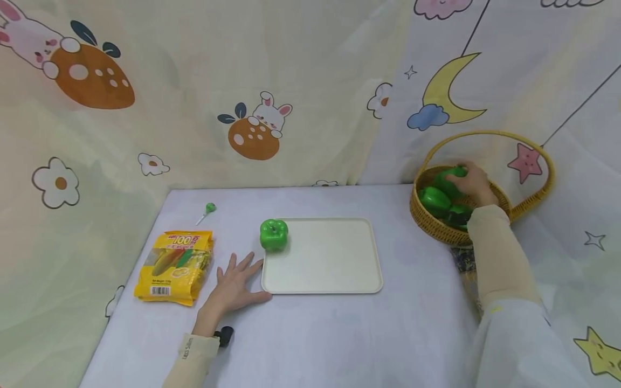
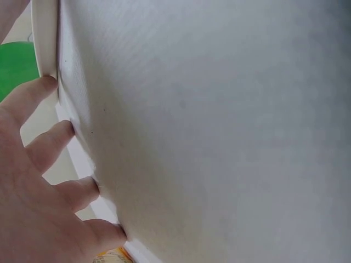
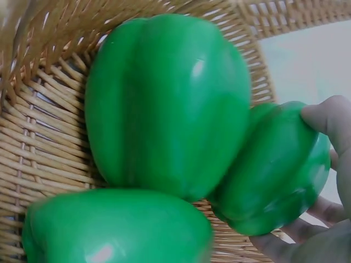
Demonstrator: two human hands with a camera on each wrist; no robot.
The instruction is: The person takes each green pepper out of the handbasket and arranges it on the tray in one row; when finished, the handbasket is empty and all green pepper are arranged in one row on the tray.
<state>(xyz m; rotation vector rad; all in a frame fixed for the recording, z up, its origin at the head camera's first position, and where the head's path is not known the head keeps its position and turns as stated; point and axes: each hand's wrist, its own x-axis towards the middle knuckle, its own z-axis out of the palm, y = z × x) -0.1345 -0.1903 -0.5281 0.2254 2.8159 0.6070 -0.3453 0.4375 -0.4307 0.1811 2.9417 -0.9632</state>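
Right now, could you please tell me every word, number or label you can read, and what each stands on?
"100": on the yellow bag, near its top.
"Silim", apparently: on the left sleeve; the letters before it are unclear.
Too small or blurred to read surely: the bag's remaining print.

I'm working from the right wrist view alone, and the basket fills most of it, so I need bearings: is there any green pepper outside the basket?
Observer: Yes, the head view shows one green pepper at the far left corner of a white tray.
Operator: Good. What is at the tray's near left corner?
Observer: The left hand, its fingers spread.
Operator: And on the table farther left of that?
Observer: A yellow snack bag lies there.
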